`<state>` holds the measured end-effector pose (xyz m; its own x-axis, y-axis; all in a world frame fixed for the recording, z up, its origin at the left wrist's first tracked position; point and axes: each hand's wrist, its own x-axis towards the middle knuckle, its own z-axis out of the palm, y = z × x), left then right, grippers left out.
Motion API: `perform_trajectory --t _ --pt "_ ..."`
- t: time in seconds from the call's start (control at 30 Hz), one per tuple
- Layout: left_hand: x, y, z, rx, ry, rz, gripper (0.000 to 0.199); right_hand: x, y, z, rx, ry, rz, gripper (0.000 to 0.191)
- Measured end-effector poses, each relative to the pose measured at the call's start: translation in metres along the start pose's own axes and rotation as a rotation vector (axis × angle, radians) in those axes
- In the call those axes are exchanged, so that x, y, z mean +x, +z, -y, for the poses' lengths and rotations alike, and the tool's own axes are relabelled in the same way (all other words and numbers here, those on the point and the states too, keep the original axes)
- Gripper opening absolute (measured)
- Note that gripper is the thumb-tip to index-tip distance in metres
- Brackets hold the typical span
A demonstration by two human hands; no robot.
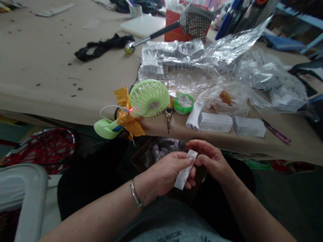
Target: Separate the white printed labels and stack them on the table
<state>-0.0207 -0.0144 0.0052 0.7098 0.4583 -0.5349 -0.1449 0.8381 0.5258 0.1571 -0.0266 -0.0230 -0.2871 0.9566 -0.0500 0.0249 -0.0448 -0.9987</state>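
Note:
My left hand (174,169) pinches a white printed label strip (183,174) between thumb and fingers, above my lap. Close at its right is my right hand (212,159), fingers apart and slightly curled by the strip's upper end; nothing shows in it. Along the table's front edge lie a fanned bundle of labels (195,116), a second label stack (216,122) and a third label stack (249,126). Left of these, a green round tub (184,103) holds something whitish. A soldering iron (168,119) sticks out over the edge, tip downward.
A green handheld fan (149,98) is fixed to the edge with orange tape (131,124). Farther back are a hammer (151,37), black cloth (101,48) and clear plastic packaging (191,75). Pink-handled snips (277,132) lie right. Below is a box of scraps (161,149).

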Motion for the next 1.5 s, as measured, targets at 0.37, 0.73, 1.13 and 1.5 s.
perform_trajectory --t 0.37,0.73,1.13,1.5 --pt "-0.003 -0.007 0.003 -0.025 0.039 -0.079 0.019 -0.001 0.02 0.009 -0.682 -0.325 -0.096 0.036" --pt "-0.011 -0.016 0.005 -0.007 0.182 -0.149 0.021 0.016 0.047 0.011 -0.132 0.066 -0.19 0.012" --pt "-0.013 -0.025 0.004 0.236 0.38 -0.309 0.024 0.036 0.059 0.014 -0.019 0.119 -0.148 0.02" --pt "-0.02 -0.039 -0.018 0.831 0.749 -0.641 0.017 0.054 0.059 0.023 -0.37 -0.036 -0.177 0.015"
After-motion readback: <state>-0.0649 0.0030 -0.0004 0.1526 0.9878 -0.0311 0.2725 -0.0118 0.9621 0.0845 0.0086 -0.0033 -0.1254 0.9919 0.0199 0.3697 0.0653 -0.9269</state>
